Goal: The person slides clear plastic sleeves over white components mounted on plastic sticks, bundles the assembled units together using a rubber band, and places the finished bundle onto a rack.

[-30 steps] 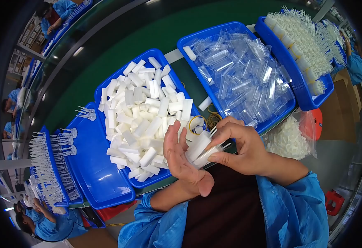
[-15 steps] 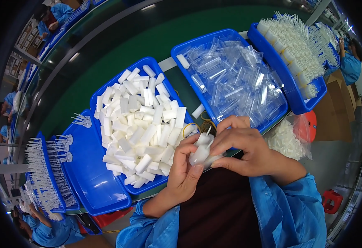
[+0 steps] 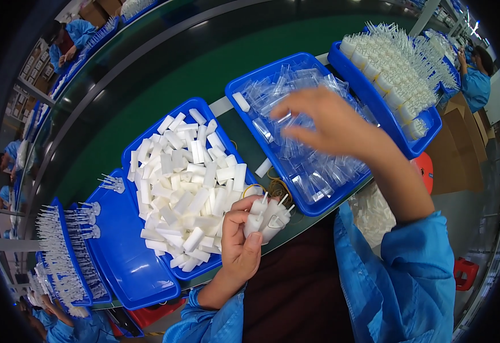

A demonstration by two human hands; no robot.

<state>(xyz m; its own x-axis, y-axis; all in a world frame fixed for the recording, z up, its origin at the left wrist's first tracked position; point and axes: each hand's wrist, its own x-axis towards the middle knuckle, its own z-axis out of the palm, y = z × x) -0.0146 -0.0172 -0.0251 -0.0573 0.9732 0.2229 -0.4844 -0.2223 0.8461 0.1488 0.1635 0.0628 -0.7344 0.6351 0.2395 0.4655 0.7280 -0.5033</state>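
My left hand (image 3: 240,254) is closed round a small bunch of white plastic pieces with thin stems (image 3: 270,220), the stems pointing up and away. It sits at the near right edge of a pile of white foam-like blocks (image 3: 184,197), which fills a blue tray. My right hand (image 3: 324,123) is stretched out over a second tray, heaped with clear plastic sleeves (image 3: 318,186). Its thumb and fingers are apart, slightly smeared by motion, with nothing seen between them.
At the right stands a blue bin (image 3: 370,94) packed with bundled white stemmed pieces. A shallow blue tray (image 3: 127,251) and racks of stemmed pieces (image 3: 58,246) lie at the left. Yellow rubber bands (image 3: 278,186) lie between the trays. Other people work farther off.
My right hand has left the bunch and moved up and away over the clear sleeves. My left hand keeps the white pieces and has shifted slightly left and nearer.
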